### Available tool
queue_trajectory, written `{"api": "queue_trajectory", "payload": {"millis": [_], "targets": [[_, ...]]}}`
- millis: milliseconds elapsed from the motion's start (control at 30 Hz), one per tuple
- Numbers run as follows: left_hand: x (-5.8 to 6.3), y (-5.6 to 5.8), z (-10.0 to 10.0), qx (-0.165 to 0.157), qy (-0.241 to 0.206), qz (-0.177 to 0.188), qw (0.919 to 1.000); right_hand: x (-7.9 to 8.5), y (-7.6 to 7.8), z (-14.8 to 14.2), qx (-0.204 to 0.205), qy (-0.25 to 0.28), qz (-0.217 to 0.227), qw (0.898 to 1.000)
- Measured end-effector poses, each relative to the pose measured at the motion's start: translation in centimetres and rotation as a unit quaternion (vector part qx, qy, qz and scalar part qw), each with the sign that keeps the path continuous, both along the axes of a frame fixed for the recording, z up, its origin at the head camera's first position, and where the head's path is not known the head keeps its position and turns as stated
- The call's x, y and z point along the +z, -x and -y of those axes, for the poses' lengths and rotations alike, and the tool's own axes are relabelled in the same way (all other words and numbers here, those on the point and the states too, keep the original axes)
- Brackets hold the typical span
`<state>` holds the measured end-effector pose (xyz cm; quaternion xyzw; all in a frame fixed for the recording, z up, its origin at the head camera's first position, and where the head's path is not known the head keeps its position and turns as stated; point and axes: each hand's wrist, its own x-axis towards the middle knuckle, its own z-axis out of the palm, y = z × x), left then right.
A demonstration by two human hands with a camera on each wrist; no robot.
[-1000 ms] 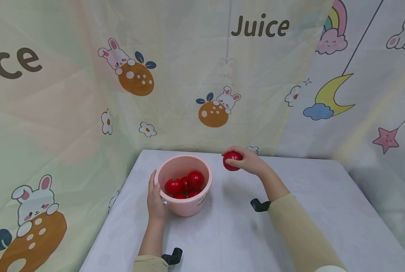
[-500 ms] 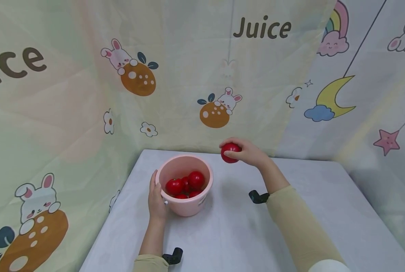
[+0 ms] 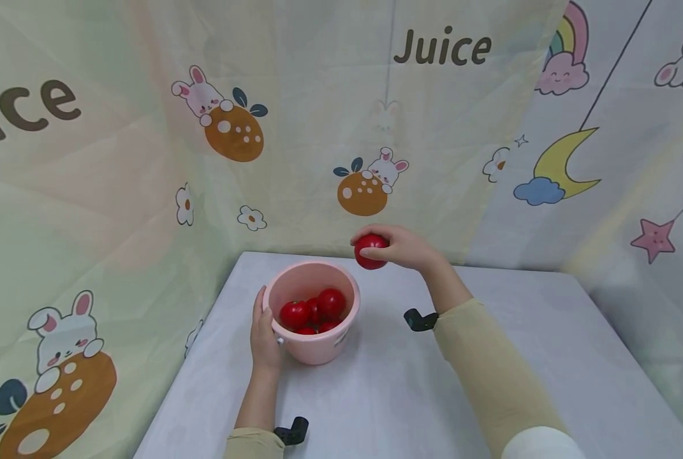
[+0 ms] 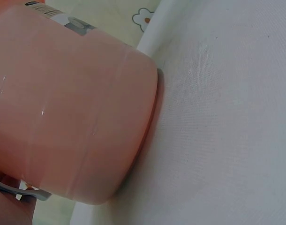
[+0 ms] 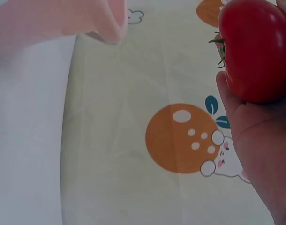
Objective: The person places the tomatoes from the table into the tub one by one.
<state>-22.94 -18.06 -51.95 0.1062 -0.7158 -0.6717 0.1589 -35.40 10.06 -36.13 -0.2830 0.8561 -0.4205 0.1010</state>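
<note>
A pink bucket [image 3: 311,352] stands on the white-covered table with several red tomatoes [image 3: 331,303] inside. My left hand [image 3: 265,341] holds the bucket's left side, fingers along the outside near the rim and thumb toward the front. In the left wrist view the bucket wall [image 4: 72,103] fills much of the frame, with part of a grey handle [image 4: 21,190] by the hand. My right hand [image 3: 407,247] grips one tomato [image 3: 367,241] in the air, behind and to the right of the bucket. The right wrist view shows that tomato's [image 5: 258,51] green stem.
The white table [image 3: 421,395] ends at a cloth backdrop [image 3: 295,159] printed with rabbits, oranges and the word Juice. Backdrop cloth also hangs along the left and right sides. A dark wrist-worn piece [image 3: 291,432] sticks out from the left sleeve, another [image 3: 419,320] from the right.
My right hand has moved up and to the left with the tomato, nearer to the bucket. The left hand and the bucket have stayed in place.
</note>
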Motion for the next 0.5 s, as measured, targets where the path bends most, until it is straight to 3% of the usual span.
{"api": "queue_trajectory", "payload": {"millis": [500], "targets": [[-0.3, 0.3, 0.0, 0.009, 0.008, -0.001, 0.9999, 0.2, 0.4, 4.8, 0.109, 0.002, 0.002, 0.994]]}}
